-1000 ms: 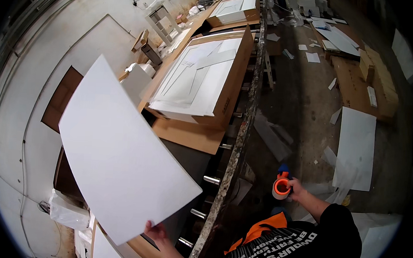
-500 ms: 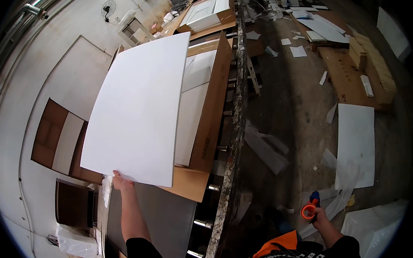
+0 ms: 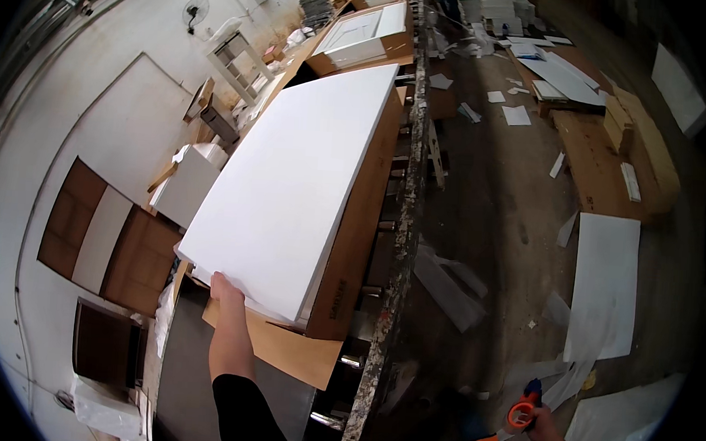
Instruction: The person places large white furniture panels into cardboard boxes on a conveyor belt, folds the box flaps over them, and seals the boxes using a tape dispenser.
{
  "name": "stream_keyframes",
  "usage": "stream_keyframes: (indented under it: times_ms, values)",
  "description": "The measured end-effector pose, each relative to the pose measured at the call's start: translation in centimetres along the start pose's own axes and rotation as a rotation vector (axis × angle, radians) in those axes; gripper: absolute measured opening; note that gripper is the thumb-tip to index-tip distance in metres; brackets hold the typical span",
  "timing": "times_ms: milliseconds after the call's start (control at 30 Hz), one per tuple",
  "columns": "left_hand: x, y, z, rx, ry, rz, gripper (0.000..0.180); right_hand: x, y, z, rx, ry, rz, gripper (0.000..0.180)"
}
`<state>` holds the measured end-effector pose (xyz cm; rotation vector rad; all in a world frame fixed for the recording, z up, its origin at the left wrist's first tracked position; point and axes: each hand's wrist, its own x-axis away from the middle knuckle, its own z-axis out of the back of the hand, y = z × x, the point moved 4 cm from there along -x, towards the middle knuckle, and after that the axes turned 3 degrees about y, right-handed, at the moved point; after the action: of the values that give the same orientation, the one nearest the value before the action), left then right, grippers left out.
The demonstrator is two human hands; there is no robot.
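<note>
A large white foam sheet (image 3: 291, 168) lies over the open cardboard box (image 3: 351, 253), covering nearly all of its inside. My left hand (image 3: 228, 287) is closed on the sheet's near edge, by the near left corner. Below that hand, a brown box flap (image 3: 296, 350) sticks out toward me. Down at the lower right, my right hand (image 3: 548, 433) grips a tape dispenser (image 3: 524, 410) with an orange ring and a blue end, well away from the box. What lies under the sheet is hidden.
The box rests on a roller conveyor with a worn side rail (image 3: 399, 264). Farther along stands another open carton (image 3: 364, 39) with white panels. On the floor to the right are a white sheet (image 3: 607, 276), flattened cardboard (image 3: 591, 158) and plastic scraps. Brown-framed panels (image 3: 139, 248) lean at the left wall.
The foam sheet has come down to the right onto the box, hiding the pale contents that showed before. My left hand moved with its edge. The tape dispenser is slightly lower in view.
</note>
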<state>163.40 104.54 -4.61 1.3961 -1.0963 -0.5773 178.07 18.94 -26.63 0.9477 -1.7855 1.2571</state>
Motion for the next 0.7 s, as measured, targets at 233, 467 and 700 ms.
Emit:
stream_keyframes:
  times_ms: [233, 467, 700]
  values:
    - [-1.8, -1.7, 2.8, -0.103, 0.177, -0.025, 0.017, -1.9, -1.4, 1.2, 0.172, 0.034, 0.001, 0.055]
    - [2.5, -2.2, 3.0, -0.741, 0.005, -0.581, 0.037, -3.6, -4.2, -2.9, 0.230, 0.009, 0.025, 0.055]
    - [4.4, -2.0, 3.5, -0.852, -0.116, -0.682, 0.034, -7.8, -4.3, -3.6, 0.335, -0.118, 0.006, 0.050]
